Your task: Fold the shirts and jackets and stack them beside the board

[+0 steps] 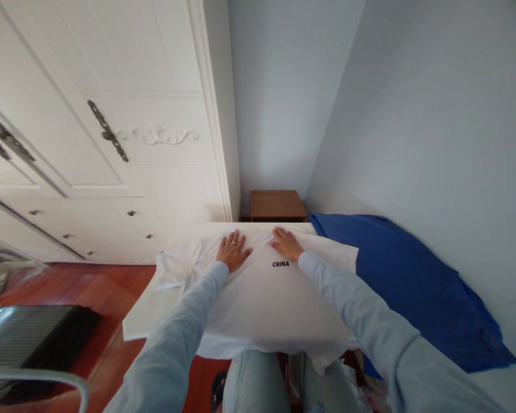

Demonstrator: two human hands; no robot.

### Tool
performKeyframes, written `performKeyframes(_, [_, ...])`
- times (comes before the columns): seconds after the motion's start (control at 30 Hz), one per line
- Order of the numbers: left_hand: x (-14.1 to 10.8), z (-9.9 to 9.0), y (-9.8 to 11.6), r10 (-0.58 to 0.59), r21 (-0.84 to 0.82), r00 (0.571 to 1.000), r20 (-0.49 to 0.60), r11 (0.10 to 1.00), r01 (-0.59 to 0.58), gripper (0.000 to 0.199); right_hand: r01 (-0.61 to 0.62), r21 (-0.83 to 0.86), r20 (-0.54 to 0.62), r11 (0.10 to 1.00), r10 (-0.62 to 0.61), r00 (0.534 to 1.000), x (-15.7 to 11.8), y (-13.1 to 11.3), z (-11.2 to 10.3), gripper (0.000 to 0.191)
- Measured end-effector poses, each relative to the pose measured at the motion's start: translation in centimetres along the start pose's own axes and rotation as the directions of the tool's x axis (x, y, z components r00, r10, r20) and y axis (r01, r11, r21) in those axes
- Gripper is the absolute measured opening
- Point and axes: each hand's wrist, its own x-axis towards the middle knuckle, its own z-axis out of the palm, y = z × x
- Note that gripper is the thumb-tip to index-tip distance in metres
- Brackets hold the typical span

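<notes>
A white T-shirt [258, 304] with the black word CHINA on it lies spread over a white table [140, 315], its lower part hanging over the near edge. My left hand [233, 251] rests flat on the shirt near its far edge, fingers spread, a ring on one finger. To the right, my right hand [286, 243] lies on the cloth just above the lettering, fingers stretched out and slightly bent. Neither hand appears to grip the fabric. Beside the shirt's right sleeve, a blue cloth [395, 281] drapes across the table's right side.
A white wardrobe [167, 189] with dark metal handles stands at the left. Behind the table, a small brown wooden cabinet [277, 203] sits in the corner by grey walls. A black ridged object [38, 338] lies on the reddish floor, near a pale curved rail [38, 374].
</notes>
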Motion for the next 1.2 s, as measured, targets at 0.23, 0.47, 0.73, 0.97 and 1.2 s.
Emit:
performKeyframes(0.23, [1.7,0.0,-0.8,-0.025,-0.020,1.000,-0.003,1.000,0.025,0.071,0.024,-0.074,-0.042,0.997,-0.027,0.999,0.3,2.4,0.9,0.065])
performKeyframes(0.47, [3.1,0.0,-1.6,-0.007,-0.013,1.000,-0.009,1.000,0.007,0.071,0.015,-0.086,-0.063,0.996,-0.020,0.998,1.0,3.2,0.9,0.066])
performKeyframes(0.73, [3.2,0.2,-1.8,-0.021,-0.021,0.999,-0.023,1.000,0.021,0.073,0.009,-0.087,-0.078,0.996,-0.016,0.997,1.3,3.5,1.0,0.066])
performKeyframes(0.97, [3.1,0.3,-1.9,-0.059,-0.038,0.995,-0.077,0.998,0.056,0.069,0.011,-0.087,-0.083,0.996,-0.018,0.996,1.3,3.4,0.9,0.065])
performKeyframes(1.2, [3.1,0.1,-1.7,-0.069,-0.051,0.994,-0.089,0.997,0.065,0.066,0.006,-0.080,-0.098,0.997,-0.014,0.995,1.4,3.4,1.2,0.065])
